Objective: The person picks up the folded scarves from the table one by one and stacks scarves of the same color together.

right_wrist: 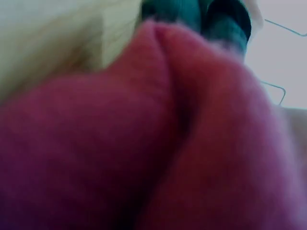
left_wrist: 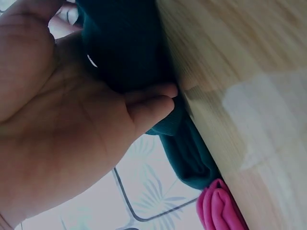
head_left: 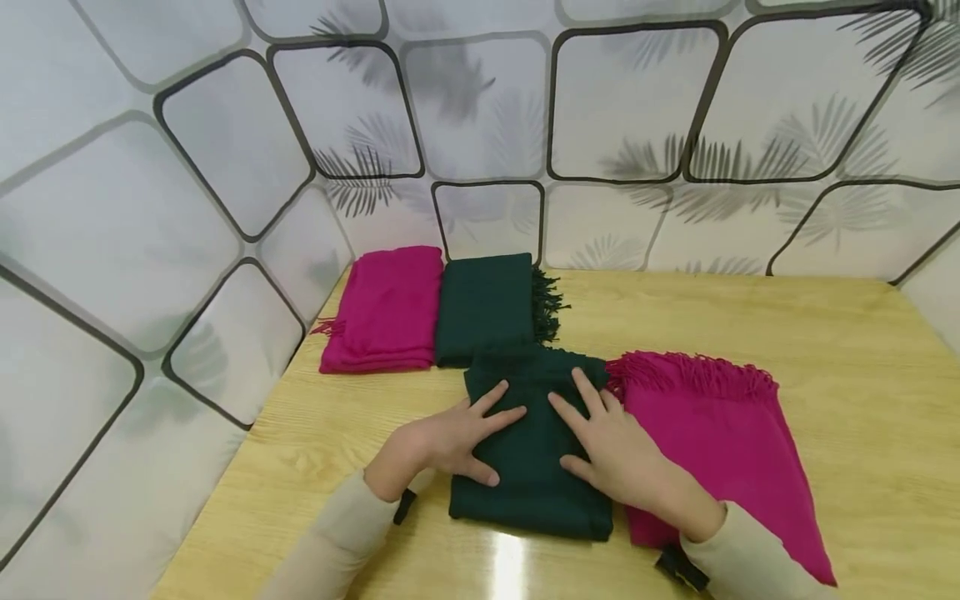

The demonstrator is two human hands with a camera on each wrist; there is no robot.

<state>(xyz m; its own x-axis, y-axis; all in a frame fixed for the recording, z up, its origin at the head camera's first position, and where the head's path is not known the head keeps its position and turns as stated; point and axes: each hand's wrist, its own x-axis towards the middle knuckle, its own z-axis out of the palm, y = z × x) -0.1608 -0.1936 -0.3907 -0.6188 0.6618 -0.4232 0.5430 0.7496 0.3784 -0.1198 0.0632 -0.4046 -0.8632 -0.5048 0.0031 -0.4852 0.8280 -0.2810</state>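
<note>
A dark green folded scarf [head_left: 528, 492] lies flat on the table in front of me. My left hand [head_left: 457, 437] rests on its left side with fingers spread. On its right side lies my right hand [head_left: 611, 442], the fingers spread too and pointing inward. Just right of the green scarf, a magenta fringed scarf [head_left: 727, 442] passes beneath my right forearm. In the left wrist view, the palm [left_wrist: 72, 110] is beside the green cloth [left_wrist: 124, 43]. Blurred magenta cloth [right_wrist: 86, 143] covers most of the right wrist view and hides the right hand there.
At the back left, a folded magenta scarf [head_left: 390, 308] and a folded dark green scarf [head_left: 487, 308] with fringe lie side by side. The front green scarf meets the back one. Behind the wooden table [head_left: 862, 358] stands a patterned wall covering [head_left: 630, 100].
</note>
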